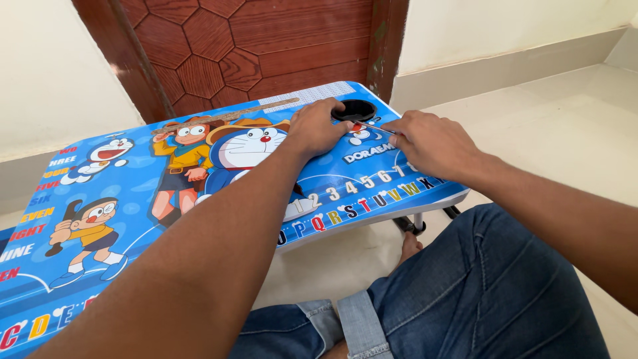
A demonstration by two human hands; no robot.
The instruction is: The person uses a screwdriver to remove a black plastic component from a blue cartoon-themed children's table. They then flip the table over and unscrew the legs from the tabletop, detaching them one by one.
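Observation:
A small blue folding table [139, 199] printed with cartoon figures, letters and numbers stands over my lap. At its far right corner sits a round black cup holder [354, 109]. My left hand [315, 127] rests palm down on the tabletop just left of that holder, fingers touching its rim. My right hand [432, 143] lies near the table's right edge and pinches a thin metal tool [376, 126] whose tip points toward the holder.
A brown wooden door [252, 46] with hexagon panels stands behind the table. Cream walls flank it, and a pale tiled floor [565, 126] spreads to the right. My legs in blue jeans [465, 292] sit under the table's near edge, beside a black table leg [409, 226].

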